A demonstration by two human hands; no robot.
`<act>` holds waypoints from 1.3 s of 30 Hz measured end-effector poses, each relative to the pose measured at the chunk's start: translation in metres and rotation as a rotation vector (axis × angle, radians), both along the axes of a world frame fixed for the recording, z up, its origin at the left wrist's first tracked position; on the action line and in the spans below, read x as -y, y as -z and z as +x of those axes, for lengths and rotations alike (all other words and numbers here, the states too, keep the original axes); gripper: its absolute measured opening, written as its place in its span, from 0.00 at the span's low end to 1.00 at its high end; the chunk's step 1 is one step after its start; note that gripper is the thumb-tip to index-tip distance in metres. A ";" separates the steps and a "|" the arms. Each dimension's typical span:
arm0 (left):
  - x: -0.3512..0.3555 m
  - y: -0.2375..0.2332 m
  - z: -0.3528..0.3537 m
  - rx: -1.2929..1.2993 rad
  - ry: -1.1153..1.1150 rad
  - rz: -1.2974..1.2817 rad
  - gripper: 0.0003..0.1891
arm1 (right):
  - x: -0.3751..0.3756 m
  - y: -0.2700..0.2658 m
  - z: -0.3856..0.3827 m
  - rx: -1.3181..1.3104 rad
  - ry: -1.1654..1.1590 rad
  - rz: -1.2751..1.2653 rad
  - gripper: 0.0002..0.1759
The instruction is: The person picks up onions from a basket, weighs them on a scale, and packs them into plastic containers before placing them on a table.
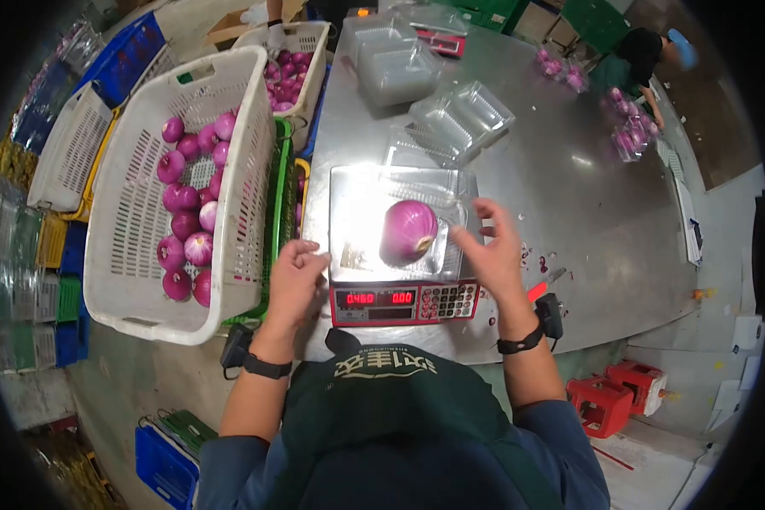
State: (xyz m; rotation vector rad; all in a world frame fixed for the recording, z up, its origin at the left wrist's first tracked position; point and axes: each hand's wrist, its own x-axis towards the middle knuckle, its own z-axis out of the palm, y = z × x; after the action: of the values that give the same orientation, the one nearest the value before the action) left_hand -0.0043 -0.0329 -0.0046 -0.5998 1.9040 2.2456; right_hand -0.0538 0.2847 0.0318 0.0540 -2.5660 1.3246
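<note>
A purple onion (410,228) sits on the metal pan of a red digital scale (357,317). Under and around the onion is a clear plastic tray (452,189), its outline partly lost in glare. The scale's lit display reads 0.460 and 0.00. At the pan's left edge is my left hand (292,279), fingers loosely bent and apart, holding nothing visible. My right hand (496,257) is beside the pan's right edge, thumb and fingers spread, with the thumb close to the tray.
To the left stands a white crate (115,255) of purple onions; another onion crate (314,42) is behind it. Clear trays (399,72) are stacked on the metal table (569,212). A knife (546,285) lies right of the scale. A co-worker (642,64) is near bagged onions (633,136).
</note>
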 end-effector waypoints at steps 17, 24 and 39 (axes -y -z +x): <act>-0.041 0.005 0.002 0.164 0.132 0.321 0.20 | -0.019 0.038 -0.118 0.528 0.233 -0.462 0.38; -0.035 -0.004 0.004 0.105 0.172 0.512 0.16 | -0.042 -0.008 -0.022 -0.122 -0.324 0.345 0.43; -0.064 0.004 0.001 -0.004 0.005 0.240 0.17 | -0.021 0.056 0.059 0.581 -0.138 -0.675 0.25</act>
State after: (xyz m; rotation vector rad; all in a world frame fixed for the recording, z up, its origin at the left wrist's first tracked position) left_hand -0.0029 0.0312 -0.0090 -0.5531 1.6001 2.4235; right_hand 0.0047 0.3055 -0.0245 -0.3281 -2.3785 2.4894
